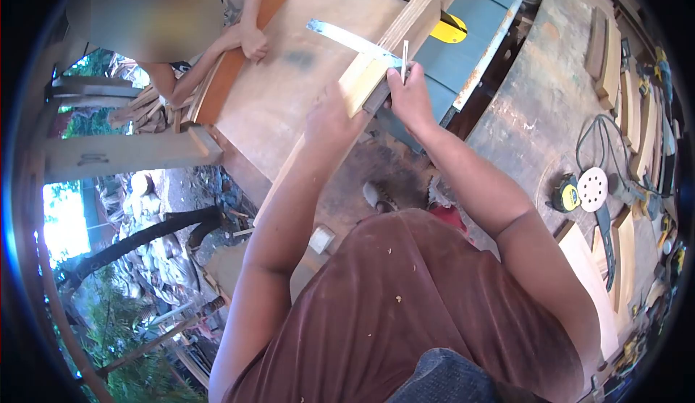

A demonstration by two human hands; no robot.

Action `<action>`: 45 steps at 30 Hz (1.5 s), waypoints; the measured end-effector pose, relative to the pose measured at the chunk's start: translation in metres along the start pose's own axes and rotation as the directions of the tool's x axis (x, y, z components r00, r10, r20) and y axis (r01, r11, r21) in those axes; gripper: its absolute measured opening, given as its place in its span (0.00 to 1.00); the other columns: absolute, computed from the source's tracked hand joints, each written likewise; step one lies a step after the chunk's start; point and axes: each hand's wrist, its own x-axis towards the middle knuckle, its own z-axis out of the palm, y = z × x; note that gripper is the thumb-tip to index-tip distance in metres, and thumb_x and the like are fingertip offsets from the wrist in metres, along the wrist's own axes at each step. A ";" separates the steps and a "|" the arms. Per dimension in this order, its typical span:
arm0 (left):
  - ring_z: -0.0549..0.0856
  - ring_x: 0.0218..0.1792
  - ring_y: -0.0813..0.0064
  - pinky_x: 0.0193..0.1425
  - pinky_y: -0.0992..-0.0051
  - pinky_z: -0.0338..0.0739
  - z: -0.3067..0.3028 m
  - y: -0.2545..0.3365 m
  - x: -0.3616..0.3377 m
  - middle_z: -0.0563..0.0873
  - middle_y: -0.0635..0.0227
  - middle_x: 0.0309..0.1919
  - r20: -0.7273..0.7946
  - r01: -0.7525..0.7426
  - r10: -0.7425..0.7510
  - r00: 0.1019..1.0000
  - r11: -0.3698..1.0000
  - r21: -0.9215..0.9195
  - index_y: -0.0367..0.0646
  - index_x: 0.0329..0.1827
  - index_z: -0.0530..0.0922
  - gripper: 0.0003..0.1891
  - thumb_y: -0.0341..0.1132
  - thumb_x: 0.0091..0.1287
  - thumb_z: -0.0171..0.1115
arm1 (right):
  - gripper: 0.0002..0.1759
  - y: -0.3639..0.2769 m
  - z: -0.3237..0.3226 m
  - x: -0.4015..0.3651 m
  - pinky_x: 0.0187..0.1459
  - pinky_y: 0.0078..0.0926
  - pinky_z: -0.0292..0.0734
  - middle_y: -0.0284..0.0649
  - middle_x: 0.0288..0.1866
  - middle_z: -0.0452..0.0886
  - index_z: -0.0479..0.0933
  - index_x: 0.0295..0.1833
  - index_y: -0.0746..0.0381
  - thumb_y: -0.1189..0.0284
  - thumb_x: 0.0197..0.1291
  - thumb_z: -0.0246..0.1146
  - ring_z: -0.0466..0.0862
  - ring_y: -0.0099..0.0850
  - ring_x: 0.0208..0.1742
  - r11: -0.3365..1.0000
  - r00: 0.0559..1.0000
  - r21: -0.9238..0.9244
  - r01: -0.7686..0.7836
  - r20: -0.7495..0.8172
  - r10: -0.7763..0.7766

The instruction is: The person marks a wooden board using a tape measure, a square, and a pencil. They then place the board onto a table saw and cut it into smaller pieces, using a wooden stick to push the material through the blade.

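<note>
My left hand (333, 121) is closed on a light wooden piece (363, 77) at the near edge of the plywood table (289, 56). Close to its right, my right hand (411, 95) is closed at the end of the wood, with the thumb up beside a thin pale strip (405, 50). Beyond both hands a long wooden rail (427, 5) runs away across the table. A whitish metal strip (347, 37) lies across the table and meets the wood. What the fingers wrap underneath is hidden.
Right of the rail is a yellow insert (449, 29) with a dark blade on a blue-grey surface (463, 56). A co-worker's forearms (232, 37) rest at the far-left edge. The right bench (528, 99) holds a tape measure (565, 192), a sanding disc (592, 189) and several wooden pieces.
</note>
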 end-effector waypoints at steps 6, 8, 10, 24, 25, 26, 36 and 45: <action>0.83 0.51 0.41 0.55 0.50 0.77 -0.006 0.013 0.006 0.83 0.40 0.48 0.091 0.100 -0.102 0.991 0.995 0.026 0.37 0.61 0.65 0.31 0.42 0.58 0.65 | 0.22 0.007 0.004 -0.004 0.36 0.38 0.77 0.54 0.40 0.80 0.61 0.59 0.70 0.65 0.72 0.57 0.83 0.43 0.36 0.992 0.993 -0.081 0.100 -0.054 -0.104; 0.83 0.52 0.41 0.56 0.51 0.77 -0.004 0.011 0.007 0.82 0.39 0.49 0.091 0.067 -0.071 0.993 0.997 0.044 0.36 0.63 0.64 0.32 0.42 0.58 0.64 | 0.20 0.011 0.007 -0.003 0.23 0.29 0.78 0.47 0.35 0.80 0.62 0.58 0.69 0.65 0.73 0.56 0.84 0.32 0.25 0.979 0.982 -0.123 0.165 -0.076 -0.175; 0.82 0.53 0.41 0.56 0.51 0.76 -0.005 0.008 0.008 0.81 0.39 0.51 0.091 0.037 -0.043 0.995 0.997 0.061 0.35 0.65 0.63 0.34 0.41 0.58 0.63 | 0.21 0.000 0.005 -0.008 0.35 0.39 0.78 0.55 0.39 0.81 0.61 0.58 0.69 0.65 0.72 0.57 0.84 0.44 0.37 0.993 0.992 -0.054 0.106 -0.060 -0.109; 0.83 0.52 0.73 0.57 0.73 0.75 -0.013 -0.020 0.025 0.85 0.56 0.50 0.272 0.246 -0.110 0.956 0.806 -0.538 0.35 0.62 0.69 0.26 0.34 0.66 0.70 | 0.20 -0.004 0.003 -0.015 0.41 0.34 0.74 0.45 0.35 0.77 0.61 0.61 0.68 0.67 0.72 0.56 0.79 0.31 0.35 0.988 1.000 0.152 0.024 -0.019 -0.022; 0.83 0.52 0.73 0.57 0.73 0.75 -0.015 -0.020 0.026 0.85 0.56 0.50 0.280 0.256 -0.117 0.953 0.807 -0.532 0.35 0.62 0.69 0.26 0.34 0.66 0.70 | 0.20 -0.003 0.003 -0.014 0.40 0.32 0.74 0.42 0.34 0.75 0.60 0.61 0.68 0.67 0.73 0.55 0.77 0.28 0.34 0.984 1.000 0.178 0.006 0.007 -0.007; 0.84 0.51 0.74 0.56 0.73 0.76 -0.016 -0.019 0.028 0.86 0.57 0.49 0.306 0.288 -0.129 0.943 0.777 -0.560 0.35 0.62 0.69 0.27 0.36 0.65 0.72 | 0.20 -0.005 0.002 -0.014 0.40 0.32 0.74 0.42 0.34 0.75 0.60 0.61 0.68 0.67 0.73 0.55 0.77 0.28 0.34 0.983 1.000 0.181 -0.004 0.010 0.002; 0.82 0.56 0.75 0.61 0.75 0.74 -0.030 -0.010 0.042 0.84 0.61 0.56 0.509 0.487 -0.177 0.843 0.655 -0.579 0.33 0.71 0.69 0.44 0.48 0.56 0.79 | 0.23 -0.005 0.003 -0.019 0.47 0.39 0.76 0.54 0.43 0.79 0.58 0.63 0.71 0.67 0.73 0.55 0.83 0.41 0.43 0.976 0.997 0.208 -0.066 0.056 0.056; 0.80 0.60 0.74 0.66 0.73 0.71 -0.027 -0.014 0.041 0.82 0.61 0.59 0.507 0.507 -0.194 0.840 0.617 -0.602 0.34 0.73 0.69 0.45 0.49 0.56 0.79 | 0.23 -0.002 0.006 -0.021 0.47 0.33 0.76 0.49 0.45 0.75 0.57 0.63 0.71 0.71 0.72 0.57 0.79 0.30 0.44 0.961 0.998 0.272 -0.059 0.049 0.047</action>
